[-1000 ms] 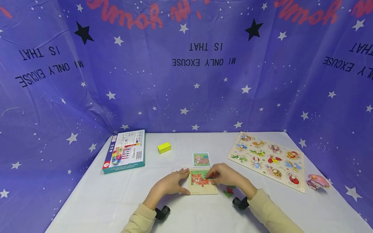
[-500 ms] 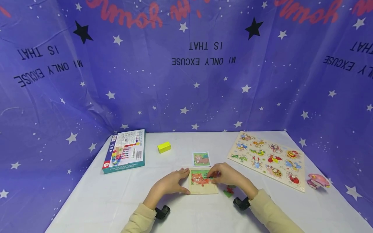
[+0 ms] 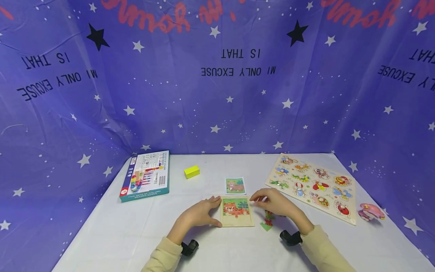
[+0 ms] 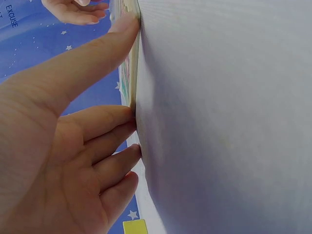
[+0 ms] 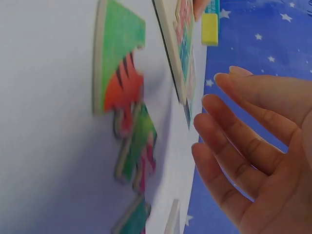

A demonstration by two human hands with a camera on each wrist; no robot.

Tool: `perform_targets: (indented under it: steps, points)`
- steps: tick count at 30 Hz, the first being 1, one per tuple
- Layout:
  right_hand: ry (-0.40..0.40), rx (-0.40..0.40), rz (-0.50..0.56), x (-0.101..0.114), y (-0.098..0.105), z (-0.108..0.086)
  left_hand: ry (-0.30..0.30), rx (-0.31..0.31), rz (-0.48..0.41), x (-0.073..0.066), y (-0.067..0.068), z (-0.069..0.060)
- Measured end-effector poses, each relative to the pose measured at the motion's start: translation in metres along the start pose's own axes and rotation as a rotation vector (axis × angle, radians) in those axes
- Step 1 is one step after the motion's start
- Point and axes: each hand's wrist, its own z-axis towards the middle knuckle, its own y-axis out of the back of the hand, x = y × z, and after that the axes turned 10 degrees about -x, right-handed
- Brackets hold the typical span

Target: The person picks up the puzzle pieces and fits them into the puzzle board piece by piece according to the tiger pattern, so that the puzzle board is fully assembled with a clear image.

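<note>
1. Just right of the frame's centre in the head view, the right hand (image 3: 273, 202) hangs with its fingers loosely bent and slightly apart, pinching nothing; the right wrist view shows bare space before the fingertips.
2. Below it, the loose puzzle pieces (image 3: 267, 223) lie on the bench, partly hidden by that hand. They straggle from the lower end up beneath the palm. The right hand is clearly the nearer one, and this hand-above-pieces relation is, I judge, what a reach would turn on.
3. Left of the pieces, and near them, the puzzle tray (image 3: 236, 222) lies flat, a tiger picture filling its upper part and a bare wooden strip running crosswise along the bottom.
4. At the tray's left edge, the left hand (image 3: 200, 212) touches with thumb and fingers spread wide.
5. Above the tray is a picture card (image 3: 235, 187); farther out, an insect board (image 3: 331, 194) slants at right, with a pink toy (image 3: 371, 212) beside it.
6. Upper left of these, a yellow block (image 3: 192, 172) and a flat box (image 3: 146, 175) share the white-covered bench (image 3: 102, 238), before a purple star-patterned curtain (image 3: 217, 94).
</note>
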Motion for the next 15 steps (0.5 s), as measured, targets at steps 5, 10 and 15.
perform_targets:
  steps: [5, 10, 15]
  points:
    - [-0.030, 0.001, -0.013, -0.002, 0.008, -0.005, 0.003, 0.004, 0.003, 0.000, 0.000, 0.000]
    - [-0.046, 0.018, -0.012, -0.007, 0.014, -0.012, -0.003, 0.003, 0.008, 0.000, 0.000, 0.000]
    - [-0.054, 0.030, -0.015, -0.014, 0.017, -0.019, -0.001, 0.002, 0.005, 0.000, 0.000, -0.001]
